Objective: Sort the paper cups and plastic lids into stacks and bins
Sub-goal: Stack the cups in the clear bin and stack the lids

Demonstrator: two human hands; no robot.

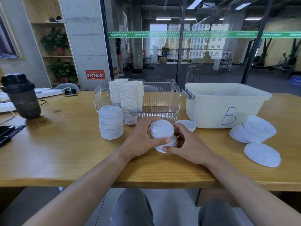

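Observation:
A short stack of white plastic lids [161,130] stands on the wooden table [65,152] in front of me. My left hand [141,139] wraps its left side and my right hand [189,144] its right side. A taller lid stack [111,122] stands to the left. Stacked paper cups [127,97] fill the left part of a clear bin [162,98]. One lid [187,124] lies behind my right hand. To the right, a cream bin marked B [224,106], a loose pile of flat lids [254,129] and a single flat lid [262,154].
A dark shaker bottle [22,97] stands at the left, with phones [6,131] and a power strip [47,92] near the left edge. A glass wall rises behind the table. My knees show below the front edge.

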